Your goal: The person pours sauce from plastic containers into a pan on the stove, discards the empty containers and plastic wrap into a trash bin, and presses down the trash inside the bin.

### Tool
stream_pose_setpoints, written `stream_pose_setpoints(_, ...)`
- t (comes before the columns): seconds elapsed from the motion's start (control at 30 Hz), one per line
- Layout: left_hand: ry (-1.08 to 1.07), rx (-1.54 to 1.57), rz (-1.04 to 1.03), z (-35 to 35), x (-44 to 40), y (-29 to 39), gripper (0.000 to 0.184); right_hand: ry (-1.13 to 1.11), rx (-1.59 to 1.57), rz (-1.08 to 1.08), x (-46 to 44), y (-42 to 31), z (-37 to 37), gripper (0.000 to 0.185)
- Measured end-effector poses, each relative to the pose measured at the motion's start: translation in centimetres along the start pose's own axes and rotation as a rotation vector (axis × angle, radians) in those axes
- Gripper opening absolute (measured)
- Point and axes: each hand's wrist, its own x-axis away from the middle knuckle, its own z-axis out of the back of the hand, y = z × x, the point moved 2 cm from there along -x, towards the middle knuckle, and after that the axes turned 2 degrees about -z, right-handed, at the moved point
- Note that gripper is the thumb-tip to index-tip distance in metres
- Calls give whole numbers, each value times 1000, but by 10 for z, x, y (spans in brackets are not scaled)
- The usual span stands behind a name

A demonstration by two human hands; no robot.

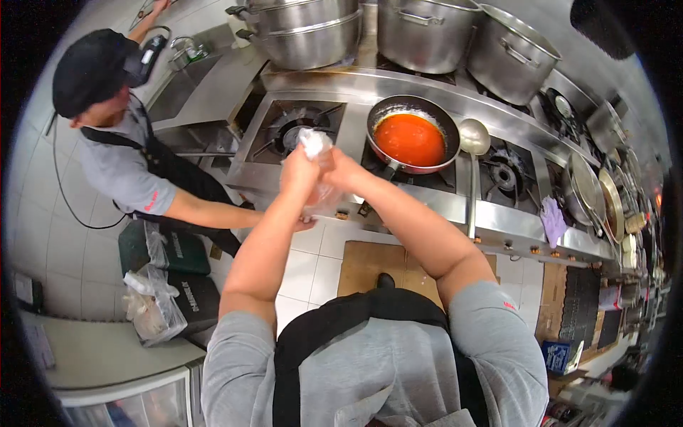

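Note:
My left hand is closed around the gathered neck of a clear plastic bag. Beside it, my right hand grips the same bag near the top. White bunched plastic sticks up above my fingers, and the lower part, with something pale reddish inside, hangs at the stove's front edge. What exactly the bag contains is unclear. Just right of my hands, a frying pan with orange-red sauce sits on a burner. A large ladle lies right of the pan, its handle reaching over the front edge.
At the left stands a co-worker in a black cap, one hand below the bag. Large pots line the back. A purple glove hangs over the stove's front. Cardboard covers part of the floor.

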Motion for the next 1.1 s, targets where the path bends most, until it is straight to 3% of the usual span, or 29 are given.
stream_pose_setpoints(0.13, 59, 67, 101, -42, -26, -16, 30, -22, 158, -35, -40, 25, 5, 55)
stream_pose_setpoints(0.2, 101, 98, 117, -69, -46, -45, 33, -31, 201, 89, -56, 42, 9, 48)
stream_pose_setpoints(0.33, 209, 269, 160, -77, -53, -34, 32, -62, 206, 175, -59, 45, 24, 49)
stream_pose_setpoints(0.4, 266, 400, 230, -86, -62, -44, 32, 44, 505, 123, -51, 34, 37, 50)
stream_pose_setpoints(0.47, 88, 858, 842, -73, -55, -18, 38, -54, 417, 90, -52, 26, 38, 51)
stream_pose_setpoints(0.5, -49, 1020, 773, -86, -68, -42, 35, -147, 335, 51, -53, 25, 36, 53)
stream_pose_setpoints(0.53, -35, 1021, 777, -89, -75, -48, 35, -157, 336, 59, -53, 26, 35, 53)
stream_pose_setpoints(0.6, -154, 1046, 827, -93, -81, -54, 35, -343, 16, 247, -49, 26, 26, 58)
stream_pose_setpoints(0.67, -208, 1030, 853, -63, -67, -15, 38, -296, 95, 163, -37, 7, 38, 61)
stream_pose_setpoints(0.73, -385, 1070, 657, -48, -71, -12, 30, -246, 173, 77, -42, 9, 34, 64)
stream_pose_setpoints(0.77, -557, 1001, 674, -36, -72, -13, 27, -139, 229, 46, -55, 26, 23, 64)
stream_pose_setpoints(0.83, -505, 868, 563, -9, -55, 19, 27, 21, 316, 56, -68, 51, 9, 57)
stream_pose_setpoints(0.87, -456, 737, 447, 1, -49, 28, 29, 16, 322, 58, -75, 61, 4, 57)
stream_pose_setpoints(0.93, -445, 841, 335, -9, -46, -2, 34, -44, 272, 131, -94, 74, -2, 51)
stream_pose_setpoints(1.0, -197, 370, 81, -13, -49, -35, 39, -58, 278, 108, -106, 79, 0, 48)
stream_pose_setpoints(1.03, -203, 380, 74, -15, -49, -46, 39, -75, 277, 82, -105, 73, 4, 45)
stream_pose_setpoints(1.1, -152, 71, -7, -19, -44, -65, 39, -13, 303, 29, -88, 48, 23, 43)
